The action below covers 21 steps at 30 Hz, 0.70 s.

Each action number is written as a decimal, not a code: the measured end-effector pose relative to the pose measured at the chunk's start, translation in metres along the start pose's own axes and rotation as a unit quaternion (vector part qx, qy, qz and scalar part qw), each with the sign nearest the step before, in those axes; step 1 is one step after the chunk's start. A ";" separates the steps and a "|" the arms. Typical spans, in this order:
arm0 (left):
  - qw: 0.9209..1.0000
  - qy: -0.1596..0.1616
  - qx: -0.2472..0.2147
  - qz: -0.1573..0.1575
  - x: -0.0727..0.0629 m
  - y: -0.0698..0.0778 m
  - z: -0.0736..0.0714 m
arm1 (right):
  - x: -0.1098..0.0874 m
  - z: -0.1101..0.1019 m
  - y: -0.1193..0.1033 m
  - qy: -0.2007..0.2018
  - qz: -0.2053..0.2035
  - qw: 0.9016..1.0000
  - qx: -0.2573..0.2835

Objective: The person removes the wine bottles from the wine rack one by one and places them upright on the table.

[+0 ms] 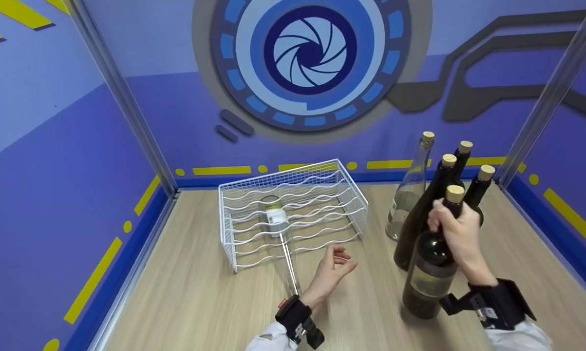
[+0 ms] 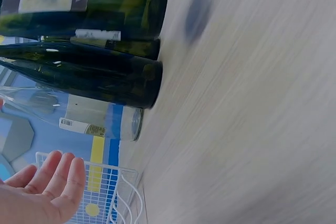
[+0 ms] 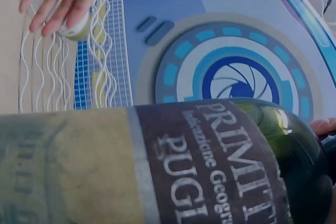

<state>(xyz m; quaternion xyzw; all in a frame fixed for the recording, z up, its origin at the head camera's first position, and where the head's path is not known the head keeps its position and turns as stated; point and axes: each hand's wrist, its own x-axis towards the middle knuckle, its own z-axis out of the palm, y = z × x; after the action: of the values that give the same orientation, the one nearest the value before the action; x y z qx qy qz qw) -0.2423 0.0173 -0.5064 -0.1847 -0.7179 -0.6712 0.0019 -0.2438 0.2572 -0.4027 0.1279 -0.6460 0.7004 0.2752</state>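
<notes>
My right hand (image 1: 461, 239) grips the neck of a dark green wine bottle (image 1: 431, 278), just under its cork. The bottle leans slightly, and its large label (image 3: 205, 161) fills the lower right wrist view. Its base looks a little off the table, with a shadow beside it in the left wrist view. My left hand (image 1: 329, 273) holds nothing; its fingers are loosely bent in front of a white wire rack (image 1: 361, 204). A clear bottle (image 1: 288, 263) lies in the rack, its neck pointing toward me and partly hidden by the left wrist.
Behind the held bottle stand several corked bottles: a clear bottle (image 1: 405, 204) at their left and dark bottles, one a tall dark bottle (image 1: 414, 234). The wooden table (image 1: 185, 302) is bounded by a blue patterned back wall (image 1: 176, 122) and side walls.
</notes>
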 end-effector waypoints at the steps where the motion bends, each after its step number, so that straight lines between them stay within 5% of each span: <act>1: 1.000 -0.001 0.000 0.000 0.000 0.000 0.000 | -0.001 -0.005 0.002 0.003 -0.006 1.000 0.016; 15: 1.000 -0.003 0.010 0.000 -0.001 -0.001 -0.005 | -0.001 -0.055 0.014 0.070 -0.016 0.995 0.066; 21: 1.000 0.001 0.012 0.005 0.007 -0.030 -0.001 | 0.003 -0.076 0.036 0.072 -0.049 0.996 0.033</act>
<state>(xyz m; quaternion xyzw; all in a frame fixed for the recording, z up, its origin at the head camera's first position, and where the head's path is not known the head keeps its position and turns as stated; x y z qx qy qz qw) -0.2571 0.0169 -0.5335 -0.1875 -0.7249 -0.6628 0.0077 -0.2527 0.3314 -0.4410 0.1176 -0.5942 0.7144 0.3503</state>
